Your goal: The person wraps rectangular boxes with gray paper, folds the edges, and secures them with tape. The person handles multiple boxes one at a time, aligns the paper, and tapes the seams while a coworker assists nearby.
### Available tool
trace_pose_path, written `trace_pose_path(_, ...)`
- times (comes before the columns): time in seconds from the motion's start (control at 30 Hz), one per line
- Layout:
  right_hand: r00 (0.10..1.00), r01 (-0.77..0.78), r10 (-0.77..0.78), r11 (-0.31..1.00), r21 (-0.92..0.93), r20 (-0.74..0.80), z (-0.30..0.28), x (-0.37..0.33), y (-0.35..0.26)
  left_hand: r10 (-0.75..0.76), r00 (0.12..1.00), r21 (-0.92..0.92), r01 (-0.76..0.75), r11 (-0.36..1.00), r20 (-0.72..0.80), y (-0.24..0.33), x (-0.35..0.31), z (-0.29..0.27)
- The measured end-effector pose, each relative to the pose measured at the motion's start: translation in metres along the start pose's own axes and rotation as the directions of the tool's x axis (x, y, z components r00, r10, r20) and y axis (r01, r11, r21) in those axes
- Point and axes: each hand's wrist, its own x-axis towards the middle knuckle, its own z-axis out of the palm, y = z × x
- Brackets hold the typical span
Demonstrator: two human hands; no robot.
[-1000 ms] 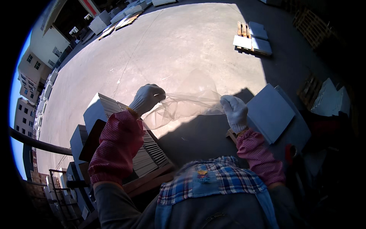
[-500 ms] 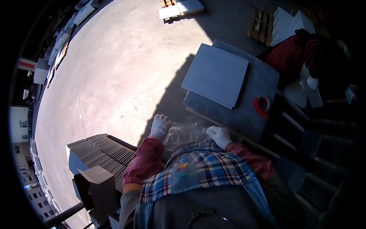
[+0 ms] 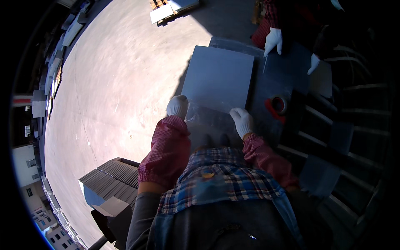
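A thin clear plastic film (image 3: 207, 111) stretches between my hands over the near edge of a flat grey panel (image 3: 219, 75). My left hand (image 3: 178, 106), in a white knit glove, is closed on the film beside the panel's near left corner. Thumb and fingers pinched, my right hand (image 3: 242, 121) in a matching glove holds the film's other side, just off the near right corner. The panel lies on a dark work table (image 3: 260, 87). A red tape dispenser (image 3: 276, 109) rests on the table to the right of my right hand.
A co-worker's gloved hand (image 3: 273, 41) holds a thin pale strip over the table's far right; their other glove (image 3: 313, 64) is near a pale panel. Stacked flat cardboard (image 3: 112, 179) and an open box (image 3: 111, 210) stand at lower left. A pallet (image 3: 158, 5) lies far off.
Both my hands have moved forward from my apron to the panel's near edge, carrying the film. The co-worker's hands have come over toward the table. My view has shifted slightly.
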Motion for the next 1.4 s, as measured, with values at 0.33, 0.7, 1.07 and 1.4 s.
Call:
trace_pose_path(0.33,0.978,-0.136,0.136,0.991,0.013,-0.155,0.000,0.071,-0.006,0.027,0.987,-0.236,-0.065,0.970,-0.161,0.031,0.087,0.022)
trace_pose_path(0.7,0.920,-0.178,0.079,0.956,-0.231,-0.384,0.015,0.162,-0.015,0.049,0.931,-0.244,-0.145,0.959,-0.361,0.074,0.183,0.047)
trace_pose_path(1.07,0.889,-0.224,0.049,0.914,-0.339,-0.456,0.016,0.220,-0.028,0.166,0.895,-0.149,-0.247,0.958,-0.414,0.087,0.247,0.066)
trace_pose_path(1.4,0.875,-0.169,-0.027,0.919,-0.357,-0.483,0.015,0.232,-0.024,0.381,0.785,-0.006,-0.440,0.898,-0.488,0.114,0.215,0.043)
